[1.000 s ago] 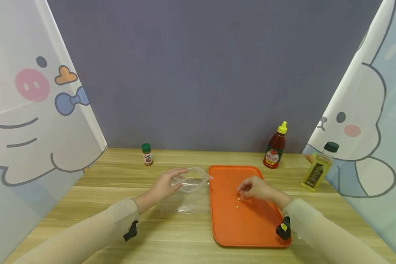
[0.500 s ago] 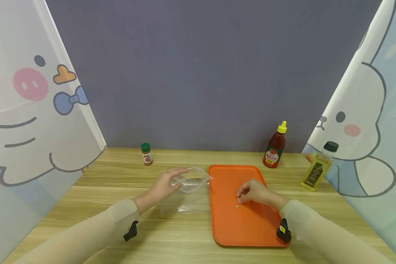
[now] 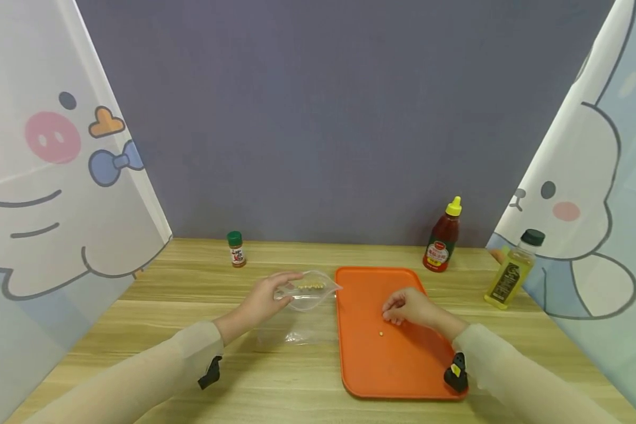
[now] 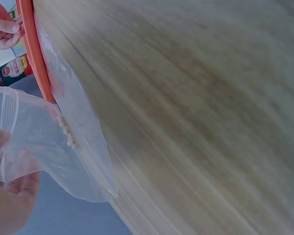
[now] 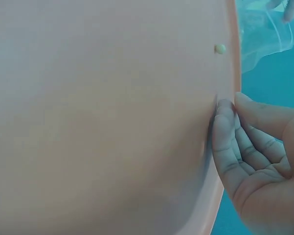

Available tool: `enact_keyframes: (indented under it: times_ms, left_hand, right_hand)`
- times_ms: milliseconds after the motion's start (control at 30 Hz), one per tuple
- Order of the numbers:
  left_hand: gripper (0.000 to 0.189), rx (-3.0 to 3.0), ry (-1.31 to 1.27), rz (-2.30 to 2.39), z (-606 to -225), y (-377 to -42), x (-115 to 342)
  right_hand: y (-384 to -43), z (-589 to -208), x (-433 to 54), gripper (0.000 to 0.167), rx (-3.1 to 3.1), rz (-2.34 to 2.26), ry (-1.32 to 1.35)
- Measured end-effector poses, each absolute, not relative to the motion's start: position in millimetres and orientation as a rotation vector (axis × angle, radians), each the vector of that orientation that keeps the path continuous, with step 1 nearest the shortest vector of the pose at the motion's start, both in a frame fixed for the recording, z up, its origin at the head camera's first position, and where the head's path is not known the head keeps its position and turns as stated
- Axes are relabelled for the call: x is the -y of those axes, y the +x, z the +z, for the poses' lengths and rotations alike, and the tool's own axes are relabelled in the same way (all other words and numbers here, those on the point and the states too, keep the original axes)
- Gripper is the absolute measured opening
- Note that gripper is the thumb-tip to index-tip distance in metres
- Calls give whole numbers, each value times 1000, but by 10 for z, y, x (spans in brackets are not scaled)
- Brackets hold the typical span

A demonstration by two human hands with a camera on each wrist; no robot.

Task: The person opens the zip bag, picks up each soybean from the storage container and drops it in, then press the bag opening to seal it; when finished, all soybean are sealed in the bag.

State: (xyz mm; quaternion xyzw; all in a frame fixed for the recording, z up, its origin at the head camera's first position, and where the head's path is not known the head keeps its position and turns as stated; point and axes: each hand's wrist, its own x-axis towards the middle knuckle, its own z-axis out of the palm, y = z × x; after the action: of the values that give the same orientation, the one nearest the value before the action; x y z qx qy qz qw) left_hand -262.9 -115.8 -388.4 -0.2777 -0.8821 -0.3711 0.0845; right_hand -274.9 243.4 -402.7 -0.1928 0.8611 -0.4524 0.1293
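My left hand (image 3: 267,296) grips the rim of a clear zip-lock bag (image 4: 49,166), thumb on one side and fingers on the other, its mouth spread open. Several pale yellow soybeans (image 4: 66,131) lie in a row inside. Over the orange tray (image 3: 360,365), my right hand (image 3: 410,307) has thumb and forefinger brought together at the tips, low against the surface. The soybean pinched there is hidden by the fingertips in both views. A single soybean (image 3: 381,334) lies on the tray just in front of that hand, seen also in the right wrist view.
A green-capped spice jar (image 3: 236,249) stands at the back left. Behind the tray is a red sauce bottle (image 3: 441,242) with a yellow tip, and right of it an oil bottle (image 3: 510,271). A grey panel (image 3: 318,123) closes off the table's back.
My right fingertips have closed over one of the two soybeans on the tray, which no longer shows. The left hand and the bag have stayed in place.
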Motion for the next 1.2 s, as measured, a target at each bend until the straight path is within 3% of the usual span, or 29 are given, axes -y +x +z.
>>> enact_keyframes:
  times_ms: [600,1200]
  left_hand:
    - [50,2624,-838,-1055,-3877,-2618,1173]
    - [51,2633,-831,-1146,-3814,-2645,1074]
  right_hand:
    - [-2802,-3774,-2037,32,-2450,-1528,-522]
    - [-2854,-3459,-1425,18,-2520,-1572,-509]
